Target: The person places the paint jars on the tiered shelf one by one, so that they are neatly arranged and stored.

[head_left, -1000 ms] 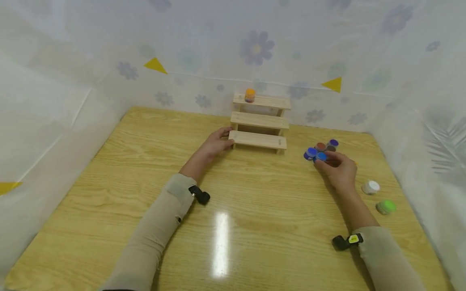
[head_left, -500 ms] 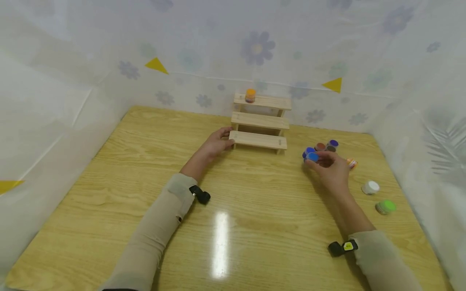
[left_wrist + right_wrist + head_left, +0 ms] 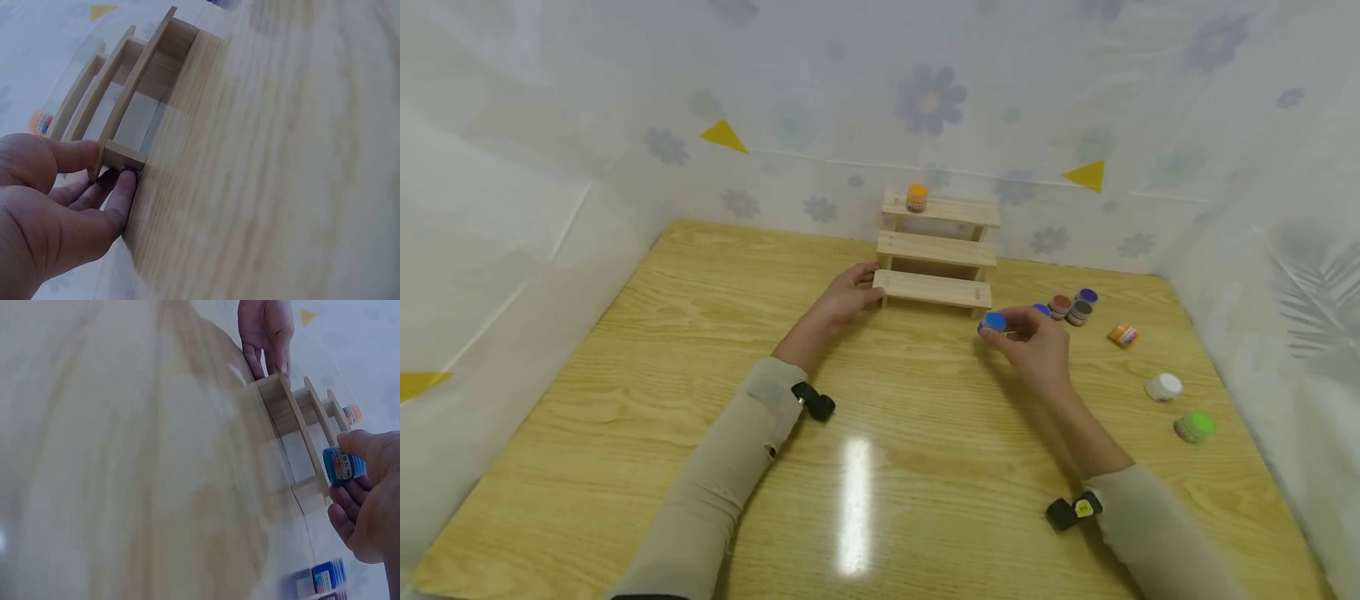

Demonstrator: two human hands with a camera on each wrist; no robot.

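We see the right hand [image 3: 1033, 346] pinching a blue-lidded jar [image 3: 993, 322] while the left hand [image 3: 844, 296] grips the wooden step shelf's [image 3: 934, 288] lowest end.

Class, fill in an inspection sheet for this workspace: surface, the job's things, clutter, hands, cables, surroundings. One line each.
Surface: glossy wooden table with a light glare.
Job's things: blue-capped pot pinched in the right hand; three-step wooden rack, an orange-capped pot on its top step.
Clutter: cluster of small pots right of the rack; an orange pot on its side, a white-capped pot and a green-capped pot nearer the right edge.
Hands: left hand grips the rack's lowest step at its left end; right hand holds the blue-capped pot just in front of the rack.
Cables: nothing seen.
Surroundings: pale flower-print sheeting with yellow triangles on all sides.
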